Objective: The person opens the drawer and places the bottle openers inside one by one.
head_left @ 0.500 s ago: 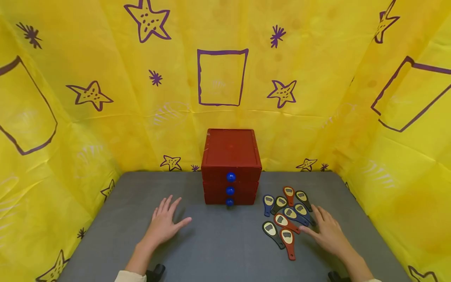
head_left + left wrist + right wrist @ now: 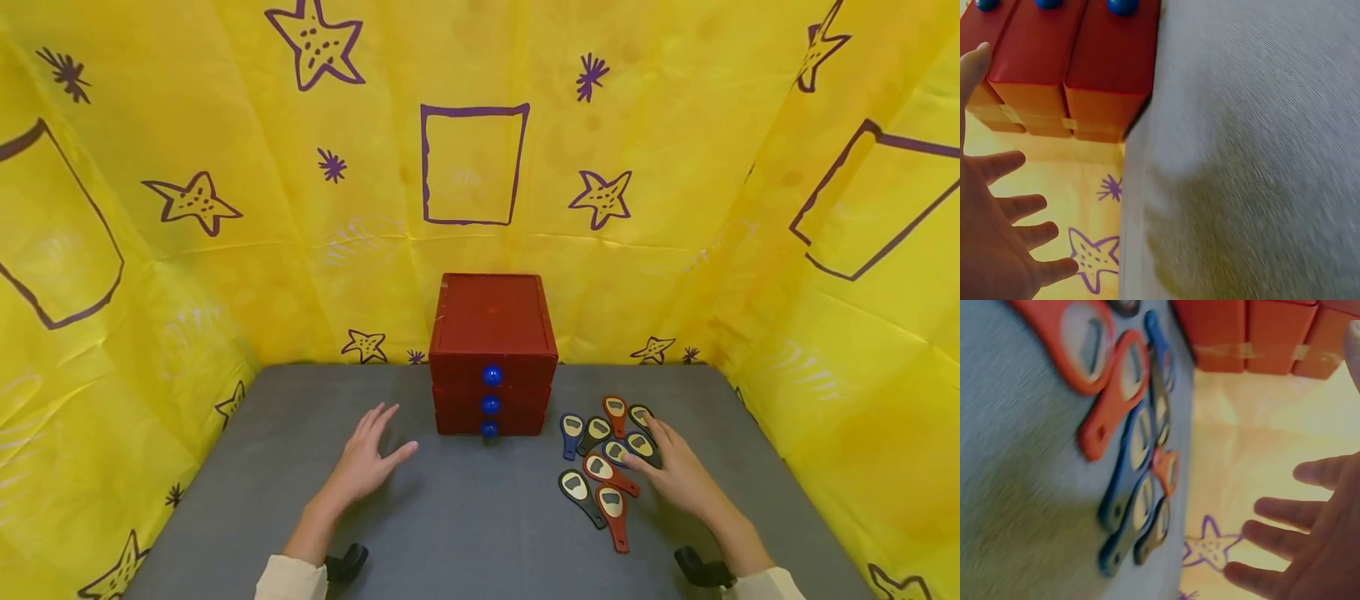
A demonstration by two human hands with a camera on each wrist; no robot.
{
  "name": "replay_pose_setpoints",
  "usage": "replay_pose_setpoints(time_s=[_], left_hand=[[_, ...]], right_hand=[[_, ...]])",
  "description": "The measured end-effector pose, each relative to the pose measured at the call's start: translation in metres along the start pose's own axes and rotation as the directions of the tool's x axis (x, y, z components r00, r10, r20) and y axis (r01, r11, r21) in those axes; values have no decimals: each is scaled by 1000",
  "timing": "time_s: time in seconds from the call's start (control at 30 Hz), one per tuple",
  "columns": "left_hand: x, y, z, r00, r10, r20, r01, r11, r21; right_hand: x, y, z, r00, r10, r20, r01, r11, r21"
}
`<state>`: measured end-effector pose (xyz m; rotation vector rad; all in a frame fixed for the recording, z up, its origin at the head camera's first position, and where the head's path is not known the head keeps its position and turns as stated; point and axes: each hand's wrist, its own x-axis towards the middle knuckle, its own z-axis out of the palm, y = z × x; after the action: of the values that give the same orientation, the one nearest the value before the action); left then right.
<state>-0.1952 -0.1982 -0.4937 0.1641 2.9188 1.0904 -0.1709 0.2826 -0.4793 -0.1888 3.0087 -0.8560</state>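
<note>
My right hand (image 2: 681, 475) hovers above the right edge of a cluster of flat bottle openers, its fingers apart and holding nothing. It partly hides a blue bottle opener (image 2: 615, 452) and a black bottle opener (image 2: 640, 414) in the head view. Several others lie around these, including a red bottle opener (image 2: 612, 504) at the front and a blue bottle opener (image 2: 572, 427) at the left. The right wrist view shows a gap between the fingers (image 2: 1285, 540) and the openers. My left hand (image 2: 360, 469) hangs over the grey tabletop with spread fingers and grips nothing.
A red drawer cabinet (image 2: 492, 317) stands at the back middle of the grey table (image 2: 480, 517), its drawers closed, with three blue knobs (image 2: 491, 377) down its front. Yellow cloth (image 2: 480, 75) with purple drawings walls in the back and both sides.
My right hand has moved left and slightly forward, now covering parts of the openers at the cluster's right side. The left hand has shifted slightly right and forward. The openers and cabinet look unmoved.
</note>
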Motion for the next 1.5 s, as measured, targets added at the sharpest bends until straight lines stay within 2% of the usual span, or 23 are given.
replay_pose_setpoints(time_s=[0.17,0.27,0.43,0.6,0.8,0.97,1.1,1.33,1.47,1.5], left_hand=[[9,6,0,1000,-12,16,13,997,-70],[14,10,-2,1000,16,-5,-17,993,-115],[22,19,-9,996,76,-52,-83,984,-159],[28,25,-13,994,92,-52,-100,977,-189],[33,32,-18,984,146,-98,-169,941,-292],[40,45,-24,971,186,-151,-229,910,-347],[47,54,-27,964,189,-188,-249,891,-381],[57,67,-33,964,146,-222,-235,858,-456],[65,75,-37,963,127,-236,-231,841,-489],[67,76,-38,965,120,-235,-223,844,-488]], right_hand=[[8,-11,-4,998,-32,49,28,996,87],[10,-17,-7,997,-51,64,42,990,132],[13,-27,-14,993,-98,62,88,985,146],[17,-40,-20,985,-157,69,146,979,141],[22,-56,-21,969,-235,76,218,959,180],[31,-70,-21,957,-267,114,230,937,262],[38,-79,-23,942,-295,163,234,920,314],[51,-96,-14,905,-357,229,233,870,434],[60,-108,-8,908,-357,220,225,857,463],[63,-112,-7,911,-350,217,216,855,471]])
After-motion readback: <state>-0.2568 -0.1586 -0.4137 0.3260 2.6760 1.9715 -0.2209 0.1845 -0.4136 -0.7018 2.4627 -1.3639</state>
